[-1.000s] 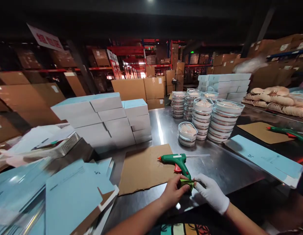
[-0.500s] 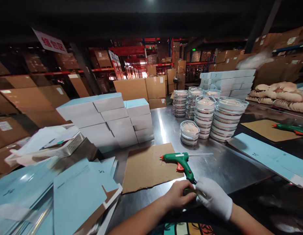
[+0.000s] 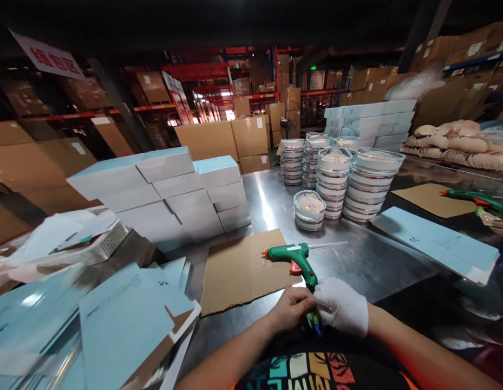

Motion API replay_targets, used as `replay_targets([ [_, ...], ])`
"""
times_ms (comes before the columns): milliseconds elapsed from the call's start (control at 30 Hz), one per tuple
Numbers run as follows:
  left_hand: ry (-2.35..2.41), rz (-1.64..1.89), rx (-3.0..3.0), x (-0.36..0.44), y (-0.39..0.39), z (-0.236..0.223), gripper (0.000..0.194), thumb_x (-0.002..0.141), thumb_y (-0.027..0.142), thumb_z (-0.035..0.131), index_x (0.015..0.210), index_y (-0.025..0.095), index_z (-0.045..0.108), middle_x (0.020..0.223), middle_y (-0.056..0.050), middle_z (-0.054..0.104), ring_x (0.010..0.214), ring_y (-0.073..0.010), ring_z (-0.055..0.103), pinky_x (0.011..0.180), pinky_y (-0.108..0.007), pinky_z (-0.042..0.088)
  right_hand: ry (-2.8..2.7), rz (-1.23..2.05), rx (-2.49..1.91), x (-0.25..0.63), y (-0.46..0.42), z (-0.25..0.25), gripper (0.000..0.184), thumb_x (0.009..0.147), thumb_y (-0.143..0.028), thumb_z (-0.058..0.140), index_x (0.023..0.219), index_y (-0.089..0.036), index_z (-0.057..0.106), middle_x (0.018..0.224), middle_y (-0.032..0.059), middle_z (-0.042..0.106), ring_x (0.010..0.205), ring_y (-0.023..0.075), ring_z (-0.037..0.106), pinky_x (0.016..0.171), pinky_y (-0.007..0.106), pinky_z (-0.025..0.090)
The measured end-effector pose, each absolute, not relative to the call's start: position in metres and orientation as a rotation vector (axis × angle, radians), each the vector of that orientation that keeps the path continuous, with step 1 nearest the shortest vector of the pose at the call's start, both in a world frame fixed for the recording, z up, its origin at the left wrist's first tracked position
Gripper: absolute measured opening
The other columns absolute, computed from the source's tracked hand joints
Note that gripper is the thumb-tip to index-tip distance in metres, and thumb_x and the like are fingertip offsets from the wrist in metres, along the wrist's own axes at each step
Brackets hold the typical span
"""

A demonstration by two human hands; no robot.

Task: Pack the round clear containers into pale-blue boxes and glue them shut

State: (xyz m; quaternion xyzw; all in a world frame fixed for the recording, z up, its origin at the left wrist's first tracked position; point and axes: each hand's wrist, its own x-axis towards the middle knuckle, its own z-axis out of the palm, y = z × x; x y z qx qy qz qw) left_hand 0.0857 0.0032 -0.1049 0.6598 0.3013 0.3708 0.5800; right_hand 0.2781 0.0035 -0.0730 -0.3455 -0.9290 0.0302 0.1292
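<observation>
On the shiny metal desk (image 3: pixel 381 276), a green-and-red plastic glue gun (image 3: pixel 292 252) lies partly over brown cardboard (image 3: pixel 235 276). Near its handle, the white-gloved right hand (image 3: pixel 343 307) and bare left hand (image 3: pixel 291 309) are nearly closed, fingertips pinching a small green, blue-tipped item (image 3: pixel 314 319). It is probably light and soft, best taken by its edges. Fingers hide its upper part; its shape is unclear.

On my feed, the right hand (image 3: pixel 343 310) wears a plain white glove (image 3: pixel 357 314) ending at the wrist, while the left hand (image 3: pixel 289 310) is bare. I see a black shirt (image 3: pixel 368 368) with printed blocks (image 3: pixel 308 366) in teal, cream, yellow-orange and red, dark leafy shapes inside, large letters (image 3: pixel 302 383) beneath, and bright orange edging (image 3: pixel 408 381).
</observation>
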Motion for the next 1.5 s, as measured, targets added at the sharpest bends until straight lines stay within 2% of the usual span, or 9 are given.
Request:
replay_targets([
  [100,0.722,0.913,1.331,0.086,0.002,-0.106,0.081,0.067,0.097,0.07,0.062,0.017,0.061,0.064,-0.001,0.054,0.062,-0.0136,0.046,0.064,-0.028,0.04,-2.703,-0.106,-0.829,0.27,0.012,-0.071,0.011,0.083,-0.027,0.066,0.074,-0.021,0.071,0.066,0.0027,0.067,0.057,0.0162,0.047,0.059,0.033,0.025],
  [333,0.825,1.11,0.896,0.091,0.011,-0.116,0.076,0.06,0.088,0.084,0.067,0.018,0.057,0.06,0.002,0.055,0.055,-0.0109,0.048,0.058,-0.026,0.042,-2.44,-0.48,-0.757,0.26,0.009,-0.059,0.032,0.097,-0.011,0.051,0.068,-0.02,0.063,0.061,0.0036,0.056,0.061,0.0185,0.045,0.061,0.036,0.026],
  [800,0.871,1.429,0.662,0.082,0.033,-0.128,0.072,0.063,0.082,0.088,0.075,0.018,0.058,0.063,0.003,0.06,0.055,-0.0104,0.054,0.058,-0.024,0.045,-2.165,-0.057,-0.945,0.281,-0.017,-0.049,0.024,0.102,-0.02,0.057,0.083,-0.022,0.071,0.07,0.0029,0.063,0.066,0.0171,0.057,0.064,0.029,0.043],
  [933,0.875,1.48,0.734,0.081,0.032,-0.133,0.068,0.071,0.081,0.084,0.076,0.018,0.061,0.064,0.004,0.061,0.056,-0.0101,0.055,0.059,-0.022,0.046,-2.097,0.049,-0.875,0.273,-0.016,-0.052,0.012,0.099,-0.023,0.061,0.104,-0.02,0.071,0.095,0.0085,0.073,0.086,0.0212,0.068,0.078,0.034,0.056],
  [1033,0.87,1.512,0.829,0.077,0.031,-0.132,0.063,0.076,0.078,0.082,0.082,0.016,0.07,0.071,0.0,0.07,0.064,-0.0126,0.062,0.064,-0.023,0.05,-1.97,0.179,-0.813,0.263,-0.012,-0.047,0.024,0.098,-0.031,0.065,0.12,-0.021,0.067,0.115,0.012,0.072,0.102,0.0244,0.071,0.087,0.039,0.06],
  [1167,0.813,1.506,0.958,0.072,0.028,-0.127,0.059,0.082,0.076,0.079,0.087,0.017,0.078,0.084,-0.007,0.078,0.074,-0.0178,0.071,0.072,-0.029,0.056,-1.925,0.237,-0.835,0.25,-0.004,-0.041,0.008,0.099,-0.02,0.064,0.1,-0.021,0.072,0.091,0.0039,0.071,0.079,0.0176,0.067,0.075,0.031,0.056],
  [1233,0.768,1.512,1.019,0.071,0.028,-0.124,0.058,0.083,0.076,0.078,0.084,0.018,0.08,0.088,-0.009,0.079,0.082,-0.02,0.073,0.08,-0.032,0.058,-1.983,0.237,-0.86,0.245,-0.001,-0.042,0.013,0.097,-0.016,0.064,0.088,-0.021,0.072,0.079,0.0013,0.068,0.07,0.0155,0.062,0.07,0.029,0.052],
  [1367,0.693,1.54,1.097,0.07,0.029,-0.122,0.054,0.085,0.075,0.076,0.081,0.021,0.081,0.092,-0.009,0.078,0.097,-0.0217,0.072,0.096,-0.035,0.057,-2.077,0.212,-0.842,0.241,-0.001,-0.049,0.015,0.095,-0.017,0.065,0.081,-0.019,0.072,0.078,0.0025,0.065,0.072,0.016,0.061,0.07,0.028,0.049],
  [1500,0.646,1.504,1.103,0.072,0.032,-0.127,0.056,0.088,0.076,0.072,0.082,0.02,0.08,0.101,-0.009,0.075,0.098,-0.0235,0.072,0.094,-0.039,0.059,-2.119,0.168,-0.821,0.24,-0.005,-0.05,0.019,0.096,-0.017,0.063,0.079,-0.019,0.071,0.079,0.0041,0.066,0.076,0.0172,0.06,0.073,0.029,0.047],
])
